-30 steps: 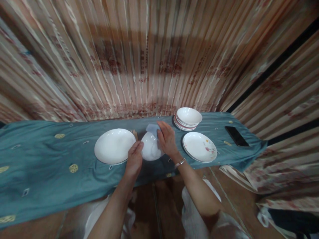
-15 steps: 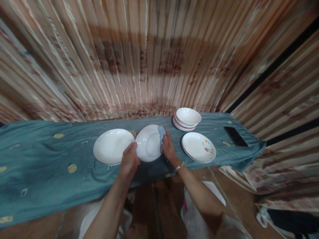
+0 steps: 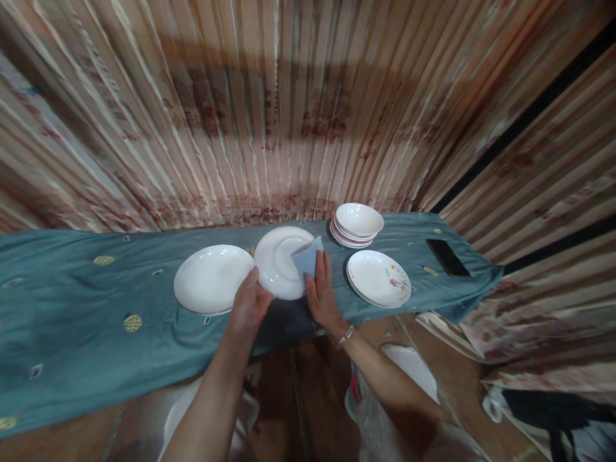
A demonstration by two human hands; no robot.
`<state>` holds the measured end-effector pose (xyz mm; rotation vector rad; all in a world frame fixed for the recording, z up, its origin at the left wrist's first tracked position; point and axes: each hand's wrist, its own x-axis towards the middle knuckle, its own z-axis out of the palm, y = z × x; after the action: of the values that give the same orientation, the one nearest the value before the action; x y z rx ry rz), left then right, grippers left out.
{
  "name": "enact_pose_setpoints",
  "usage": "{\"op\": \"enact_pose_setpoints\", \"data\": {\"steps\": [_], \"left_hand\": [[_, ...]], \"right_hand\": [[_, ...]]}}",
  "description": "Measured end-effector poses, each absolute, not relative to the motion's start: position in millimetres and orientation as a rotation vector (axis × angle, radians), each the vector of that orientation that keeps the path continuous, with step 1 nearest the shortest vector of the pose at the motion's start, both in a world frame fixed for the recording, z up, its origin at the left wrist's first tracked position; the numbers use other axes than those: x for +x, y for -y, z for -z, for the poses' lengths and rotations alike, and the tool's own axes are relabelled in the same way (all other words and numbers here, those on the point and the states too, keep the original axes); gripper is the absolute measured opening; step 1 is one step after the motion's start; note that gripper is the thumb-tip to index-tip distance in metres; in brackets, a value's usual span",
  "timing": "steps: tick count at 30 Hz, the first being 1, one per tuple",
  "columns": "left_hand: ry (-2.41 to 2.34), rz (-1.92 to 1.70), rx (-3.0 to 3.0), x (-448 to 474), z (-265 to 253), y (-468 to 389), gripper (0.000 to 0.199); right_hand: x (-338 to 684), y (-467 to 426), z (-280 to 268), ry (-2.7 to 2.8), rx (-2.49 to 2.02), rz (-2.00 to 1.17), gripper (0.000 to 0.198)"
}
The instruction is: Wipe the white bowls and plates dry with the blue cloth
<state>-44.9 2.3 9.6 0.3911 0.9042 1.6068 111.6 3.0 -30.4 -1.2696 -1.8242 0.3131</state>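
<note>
My left hand (image 3: 249, 300) grips the lower left rim of a white plate (image 3: 274, 256), thumb on the near side. The plate is tilted with its underside towards me; its foot ring shows. My right hand (image 3: 322, 295) presses a light blue cloth (image 3: 307, 258) against the plate's right side, fingers closed together over it. Just left of the held plate lies a larger white oval plate (image 3: 212, 279) on the teal tablecloth (image 3: 86, 321). To the right is a small stack of plates (image 3: 378, 279), the top one with a floral print.
Behind that stack stand several stacked white bowls (image 3: 359, 221) with reddish bands. A black phone (image 3: 447, 258) lies near the table's right end. A pleated patterned curtain (image 3: 231, 128) hangs close behind the table.
The cloth has moved from the plate's right rim inward over its underside, and my right hand has shifted with it. The plate has tilted more. The view has shifted slightly.
</note>
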Motion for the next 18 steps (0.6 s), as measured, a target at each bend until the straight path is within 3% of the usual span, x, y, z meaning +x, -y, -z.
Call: {"op": "enact_pose_setpoints", "data": {"steps": [11, 18], "left_hand": [[-0.902, -1.541, 0.457, -42, -15, -7, 0.039], [-1.011, -1.496, 0.501, -35, -3, -6, 0.034]], "right_hand": [[110, 10, 34, 2.121, -1.141, -0.042, 0.068], [109, 12, 36, 2.338, -1.048, 0.037, 0.057]]}}
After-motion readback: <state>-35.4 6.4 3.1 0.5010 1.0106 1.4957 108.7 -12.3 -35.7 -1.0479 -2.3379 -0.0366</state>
